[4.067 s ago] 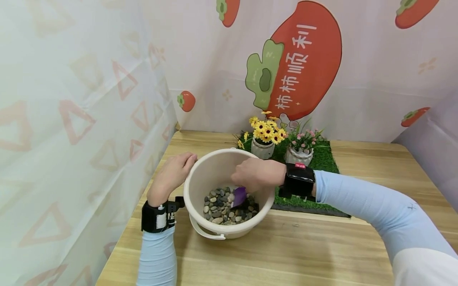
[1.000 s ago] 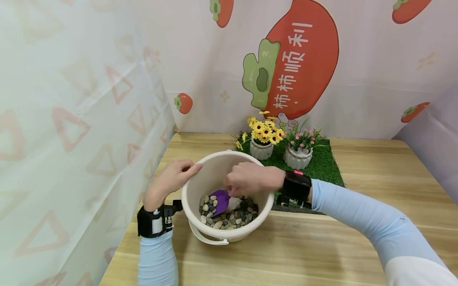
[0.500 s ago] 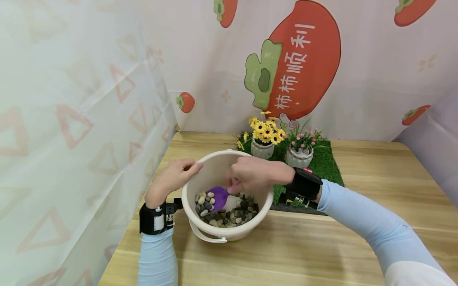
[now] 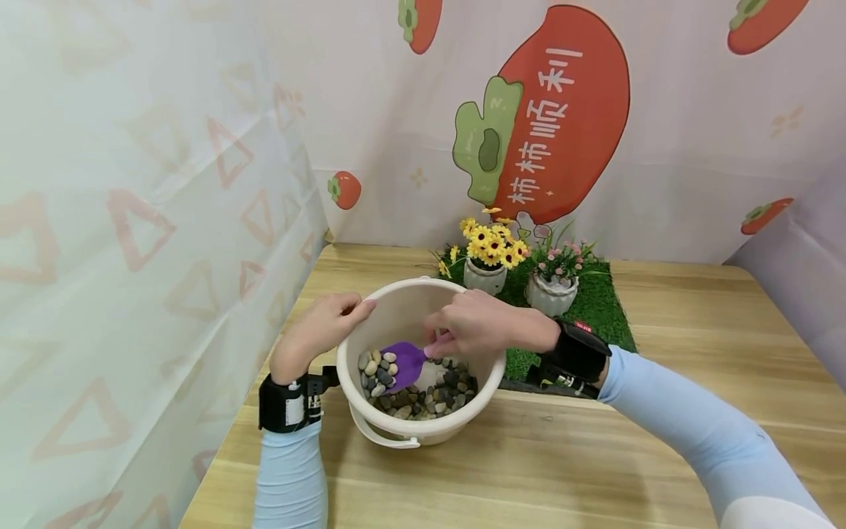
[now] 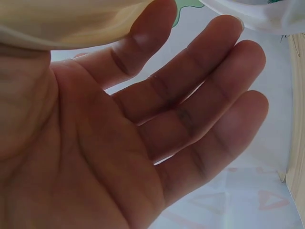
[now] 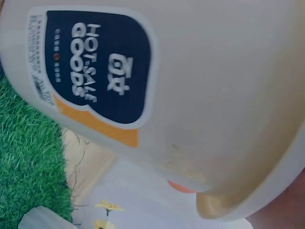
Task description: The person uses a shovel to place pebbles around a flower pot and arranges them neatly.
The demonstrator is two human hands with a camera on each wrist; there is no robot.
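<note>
Inside the off-white bucket [image 4: 487, 395], my right hand [image 4: 472, 323] grips the pink-purple handle of a small purple scoop [image 4: 406, 364]. Its blade carries a heap of pebbles [image 4: 378, 376], tipped toward the bucket's left wall. More grey and tan pebbles cover much of the bottom, with a bare pale patch near the middle. My left hand [image 4: 317, 327] holds the bucket's left rim, thumb over the top. In the left wrist view its other fingers [image 5: 190, 109] extend loosely outside the wall. The right wrist view shows the bucket's outside with a dark label [image 6: 100, 67]; the scoop is hidden there.
The bucket's handle [image 4: 383, 441] hangs down at its front left. Behind and to the right lies a green turf mat [image 4: 598, 316] bearing a pot of yellow flowers [image 4: 485, 275] and a pot of pink flowers [image 4: 551, 294]. A fruit-printed curtain [image 4: 694, 147] hangs behind the wooden table [image 4: 562, 470].
The scoop has gone from digging among the pebbles to lying loaded at the bucket's left side, then shifted slightly up. My right wrist has moved right; my left thumb has come over the rim.
</note>
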